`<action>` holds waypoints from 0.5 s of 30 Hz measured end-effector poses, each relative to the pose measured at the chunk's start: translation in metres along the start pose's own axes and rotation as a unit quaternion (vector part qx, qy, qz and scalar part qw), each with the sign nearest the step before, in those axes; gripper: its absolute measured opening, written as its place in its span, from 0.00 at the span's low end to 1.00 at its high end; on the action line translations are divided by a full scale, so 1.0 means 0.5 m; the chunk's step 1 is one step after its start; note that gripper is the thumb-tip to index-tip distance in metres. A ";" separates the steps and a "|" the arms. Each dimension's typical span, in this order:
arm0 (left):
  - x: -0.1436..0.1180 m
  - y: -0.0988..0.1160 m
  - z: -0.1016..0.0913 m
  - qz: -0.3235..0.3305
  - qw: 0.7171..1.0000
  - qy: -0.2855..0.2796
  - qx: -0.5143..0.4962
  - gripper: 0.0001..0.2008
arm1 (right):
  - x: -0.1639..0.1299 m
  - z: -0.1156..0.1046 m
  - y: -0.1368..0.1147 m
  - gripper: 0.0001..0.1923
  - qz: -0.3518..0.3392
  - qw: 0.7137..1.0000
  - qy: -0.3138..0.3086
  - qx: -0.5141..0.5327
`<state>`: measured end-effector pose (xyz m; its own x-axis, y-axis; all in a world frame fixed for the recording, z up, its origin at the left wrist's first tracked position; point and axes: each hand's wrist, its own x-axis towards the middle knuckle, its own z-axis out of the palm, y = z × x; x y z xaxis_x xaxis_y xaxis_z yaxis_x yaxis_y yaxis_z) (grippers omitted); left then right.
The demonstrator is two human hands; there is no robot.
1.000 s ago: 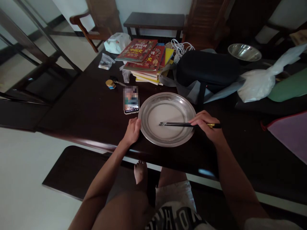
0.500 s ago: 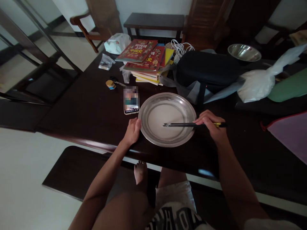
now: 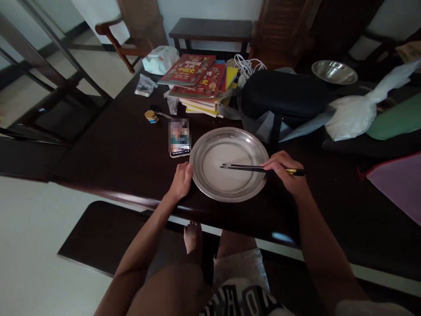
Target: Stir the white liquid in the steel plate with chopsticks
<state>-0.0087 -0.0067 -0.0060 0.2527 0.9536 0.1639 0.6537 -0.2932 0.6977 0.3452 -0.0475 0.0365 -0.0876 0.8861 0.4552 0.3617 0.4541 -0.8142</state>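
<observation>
A wide, shallow metal basin [image 3: 230, 196] stands on the dark table near its front edge. Whitish liquid or batter [image 3: 226, 156] covers its bottom. My left hand [image 3: 182, 179] is closed at the basin's left rim, thumb against the metal. In my right hand [image 3: 285, 170], at the right rim, is a pair of black chopsticks [image 3: 246, 167] with gold bands near the back ends. Their tips, with some white on them, are over or in the whitish contents; the exact depth cannot be made out. Just left of the basin lies a phone [image 3: 180, 151], its screen lit.
A small gold-lidded jar [image 3: 151, 116] and scissors [image 3: 161, 113] lie beyond the phone. Behind the basin are stacked books [image 3: 197, 83], a black case [image 3: 286, 94] and white cables [image 3: 248, 66]. To the right sit a white plastic bag [image 3: 351, 116] and a metal bowl [image 3: 335, 72].
My right hand has shifted slightly left and up, and the chopstick tips have moved the same way across the basin. My left hand and the basin have stayed in place.
</observation>
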 end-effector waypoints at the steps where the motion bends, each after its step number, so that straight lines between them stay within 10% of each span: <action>1: 0.000 0.001 0.000 0.001 1.000 0.000 0.002 0.33 | 0.000 0.000 0.000 0.15 0.003 1.000 0.008 0.003; 15: 0.001 0.006 -0.001 -0.002 1.000 0.005 -0.002 0.33 | 0.003 0.002 -0.005 0.15 0.017 1.000 -0.011 0.002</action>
<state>-0.0070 -0.0073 -0.0033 0.2428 0.9555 0.1675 0.6523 -0.2886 0.7009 0.3434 -0.0473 0.0387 -0.0959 0.9032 0.4184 0.3619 0.4232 -0.8306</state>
